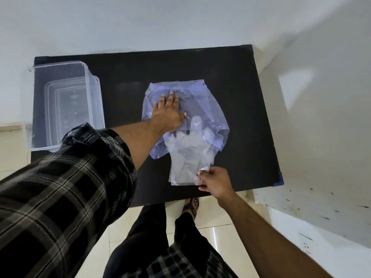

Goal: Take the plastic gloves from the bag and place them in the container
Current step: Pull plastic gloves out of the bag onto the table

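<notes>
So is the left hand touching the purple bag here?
Touching. The head view shows the left hand pressed flat on the purple bag, palm down with fingers spread, no gap visible, while the right hand pinches the clear gloves.

- A matte black rectangular worktop (128,69) fills the middle of the frame, its far edge against the wall.
- A plain pale grey-white wall (140,21) spans the top of the frame, evenly lit.
- A second white wall (321,137) runs down the right side, marked with small dark scuffs in its lower part; a bright patch of light (293,87) falls on it at upper right.
- A white wall socket (306,245) sits at the lower right.
- Glossy cream floor tiles (220,237) with thin joints show at the bottom centre and left edge.
</notes>
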